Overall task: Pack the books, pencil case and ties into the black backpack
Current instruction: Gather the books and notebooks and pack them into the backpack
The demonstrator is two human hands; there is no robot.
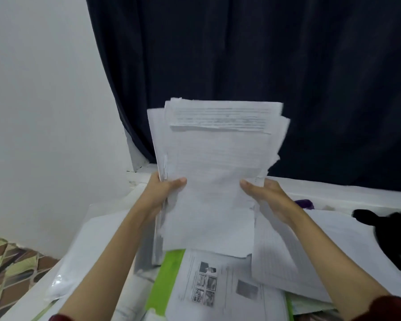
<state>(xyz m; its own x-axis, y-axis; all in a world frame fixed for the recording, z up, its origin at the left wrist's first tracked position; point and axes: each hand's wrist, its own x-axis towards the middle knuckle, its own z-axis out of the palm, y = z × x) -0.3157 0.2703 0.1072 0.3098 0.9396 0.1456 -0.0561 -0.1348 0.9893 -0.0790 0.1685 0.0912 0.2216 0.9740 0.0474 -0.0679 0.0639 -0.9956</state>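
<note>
Packing looks barely begun, I judge: my left hand (164,193) and right hand (264,195) each pinch a side edge of a loose upright stack of white printed papers (218,170), thumbs in front; the black backpack (394,237) lies well right of the stack, beyond more scattered sheets (229,286); no pencil case or ties visible
</note>
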